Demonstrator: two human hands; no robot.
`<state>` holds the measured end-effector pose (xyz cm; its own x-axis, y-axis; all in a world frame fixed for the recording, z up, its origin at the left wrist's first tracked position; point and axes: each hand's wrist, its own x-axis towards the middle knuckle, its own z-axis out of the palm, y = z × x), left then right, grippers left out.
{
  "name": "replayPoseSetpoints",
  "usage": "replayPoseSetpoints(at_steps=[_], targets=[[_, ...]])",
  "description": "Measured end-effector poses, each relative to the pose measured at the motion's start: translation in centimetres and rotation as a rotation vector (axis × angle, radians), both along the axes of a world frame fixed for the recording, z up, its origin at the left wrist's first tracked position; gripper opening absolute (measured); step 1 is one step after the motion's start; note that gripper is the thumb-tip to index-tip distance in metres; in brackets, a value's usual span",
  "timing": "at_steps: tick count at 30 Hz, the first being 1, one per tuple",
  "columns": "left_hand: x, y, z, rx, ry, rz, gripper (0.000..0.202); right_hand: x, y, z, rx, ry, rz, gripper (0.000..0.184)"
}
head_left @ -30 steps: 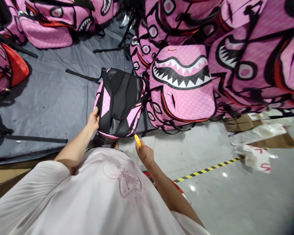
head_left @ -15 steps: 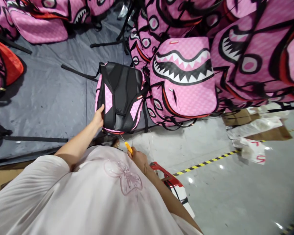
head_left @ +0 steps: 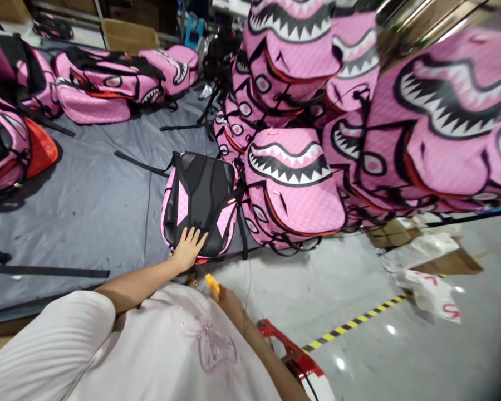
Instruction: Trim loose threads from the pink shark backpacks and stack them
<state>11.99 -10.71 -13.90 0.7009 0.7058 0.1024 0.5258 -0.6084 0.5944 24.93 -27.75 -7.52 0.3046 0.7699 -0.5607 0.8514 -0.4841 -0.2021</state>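
A black-and-pink backpack [head_left: 202,192] lies on the grey cloth-covered table with its padded back and straps facing up. My left hand [head_left: 187,249] rests flat on the bag's near end, fingers spread. Just below that end, my right hand [head_left: 230,307] is closed round a yellow-handled tool [head_left: 212,285] with a thin shaft. Its tip points at the bag's near edge, where a bit of red shows; blur hides whether it touches. The tool's exact kind cannot be made out.
Right of the bag stands a pink backpack [head_left: 292,189] with a shark-mouth print, before a pile of similar ones. More pink bags [head_left: 94,103] sit at the table's far left. Cardboard and plastic wrap [head_left: 426,256] lie on the floor beside yellow-black tape [head_left: 359,322]. A red-and-white object [head_left: 290,351] stands by my right arm.
My left hand has gone from gripping the bag's left side to lying flat on its near end. The right hand still holds the tool near that edge. The view has tilted up.
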Motion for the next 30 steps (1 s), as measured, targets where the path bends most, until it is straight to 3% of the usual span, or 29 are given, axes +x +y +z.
replayPoseSetpoints(at_steps=[2, 5, 8, 12, 15, 18, 22, 24, 27, 30], targets=[[0.3, 0.4, -0.3, -0.103, -0.15, 0.047, 0.068, 0.3, -0.3, -0.3, 0.028, 0.092, -0.038, 0.037], [0.8, 0.7, 0.7, -0.336, -0.426, 0.154, 0.053, 0.8, -1.0, -0.6, 0.11, 0.233, -0.097, 0.039], [2.0, 1.7, 3.0, -0.458, -0.539, 0.24, 0.048, 1.3, -1.9, -0.4, 0.271, 0.363, -0.13, 0.043], [2.9, 3.7, 6.9, -0.466, -0.603, 0.382, 0.036, 1.6, -3.7, 0.7, 0.478, 0.422, -0.198, 0.05], [1.8, 4.4, 9.3, -0.53, -0.768, 0.571, 0.026, 1.8, -4.8, 1.4, 0.585, 0.473, -0.173, 0.049], [-0.1, 3.8, 10.3, -0.567, -0.951, 0.778, 0.015, 2.1, -4.9, 2.0, 0.568, 0.481, -0.163, 0.046], [-2.2, 1.6, 8.7, -0.507, -1.103, 0.982, 0.004, 2.4, -3.0, 2.6, 0.488, 0.48, -0.143, 0.041], [-3.1, 0.2, 7.1, -0.598, -1.077, 1.036, 0.009, 2.3, -1.6, 2.7, 0.477, 0.466, -0.125, 0.04], [-4.5, -1.7, 4.7, -0.806, -0.979, 1.03, 0.018, 2.1, 0.2, 2.3, 0.519, 0.502, -0.069, 0.043], [-5.7, -3.1, 3.2, -0.857, -0.916, 0.963, 0.011, 1.9, 1.4, 1.5, 0.546, 0.572, 0.039, 0.047]])
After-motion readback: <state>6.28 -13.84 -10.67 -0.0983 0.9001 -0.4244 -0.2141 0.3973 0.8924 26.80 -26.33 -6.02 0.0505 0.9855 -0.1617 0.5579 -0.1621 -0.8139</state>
